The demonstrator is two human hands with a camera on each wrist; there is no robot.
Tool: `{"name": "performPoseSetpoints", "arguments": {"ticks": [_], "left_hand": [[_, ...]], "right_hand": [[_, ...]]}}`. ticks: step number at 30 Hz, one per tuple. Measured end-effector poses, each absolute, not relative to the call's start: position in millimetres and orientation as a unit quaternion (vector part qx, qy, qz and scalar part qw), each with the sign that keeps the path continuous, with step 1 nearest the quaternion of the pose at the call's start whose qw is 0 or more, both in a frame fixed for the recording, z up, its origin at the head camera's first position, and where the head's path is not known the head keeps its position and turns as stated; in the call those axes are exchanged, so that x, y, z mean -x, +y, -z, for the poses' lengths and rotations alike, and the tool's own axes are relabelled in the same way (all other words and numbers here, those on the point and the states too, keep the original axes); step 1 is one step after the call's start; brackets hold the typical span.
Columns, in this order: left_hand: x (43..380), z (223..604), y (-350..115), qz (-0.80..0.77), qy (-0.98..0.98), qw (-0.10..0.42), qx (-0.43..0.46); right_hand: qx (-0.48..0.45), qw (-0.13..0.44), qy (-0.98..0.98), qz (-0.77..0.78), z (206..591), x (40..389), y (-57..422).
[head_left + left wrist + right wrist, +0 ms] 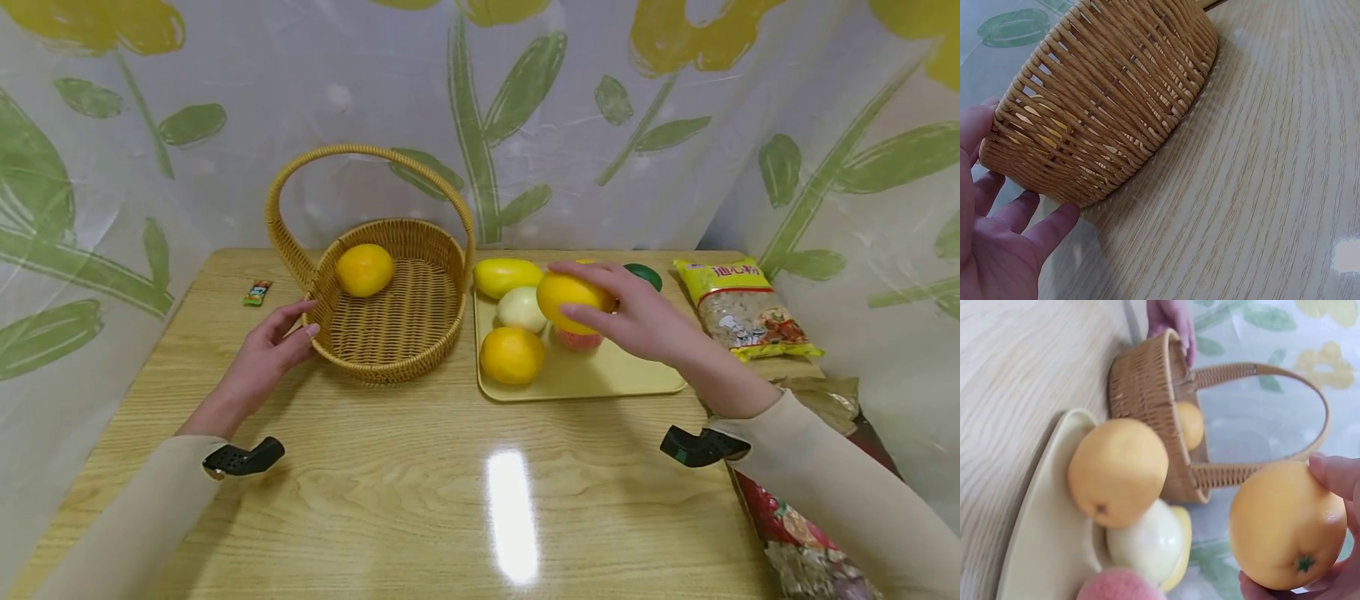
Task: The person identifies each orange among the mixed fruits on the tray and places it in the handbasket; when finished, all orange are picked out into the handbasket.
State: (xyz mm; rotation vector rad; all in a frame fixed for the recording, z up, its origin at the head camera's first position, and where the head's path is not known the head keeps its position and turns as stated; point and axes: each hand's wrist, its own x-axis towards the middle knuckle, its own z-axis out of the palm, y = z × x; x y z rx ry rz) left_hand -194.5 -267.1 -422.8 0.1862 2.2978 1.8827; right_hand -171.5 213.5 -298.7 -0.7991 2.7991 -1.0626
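My right hand grips an orange above a pale yellow tray; the right wrist view shows the fruit's green stem end between thumb and fingers. With my left hand I hold the left side of a wicker basket, thumb at the rim and fingers along the outer wall. Inside the basket lies another orange. On the tray are an orange, a whitish round onion-like item, a yellow oblong fruit, a pinkish-red fruit and a partly hidden dark green item.
The basket's tall handle arches over it. A small colourful packet lies left of the basket. Right of the tray lies a yellow food bag, with a dark red bag nearer, partly behind my right sleeve. A flowered curtain hangs behind.
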Motion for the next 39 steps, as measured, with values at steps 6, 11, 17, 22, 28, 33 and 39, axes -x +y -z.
{"name": "performPoseSetpoints", "arguments": {"ticks": [6,11,17,22,28,33,39], "left_hand": [[193.6,422.3,-268.2,-0.621,0.776,0.083,-0.071],[193.4,422.4,-268.4,-0.626,0.771,0.083,-0.080],[193.8,423.2,-268.2,-0.622,0.775,0.084,-0.075],[193.9,422.4,-268.6,-0.620,0.776,0.080,-0.077],[195.0,423.2,-268.4,-0.623,0.775,0.077,-0.080],[194.0,422.3,-267.6,-0.627,0.771,0.080,-0.080],[193.3,422.1,-268.4,-0.629,0.769,0.080,-0.077]], "right_hand": [[0.270,0.051,0.883,0.379,294.1,181.1,183.3],[0.285,0.072,0.871,0.394,290.8,191.5,148.8],[0.314,0.106,0.873,0.358,286.0,207.8,101.3],[0.324,0.100,0.871,0.355,292.1,232.9,63.3],[0.259,0.095,0.881,0.385,307.3,262.5,29.1],[0.198,0.082,0.887,0.410,321.4,278.9,9.6],[0.121,0.112,0.876,0.454,338.5,291.4,-4.4]]}}
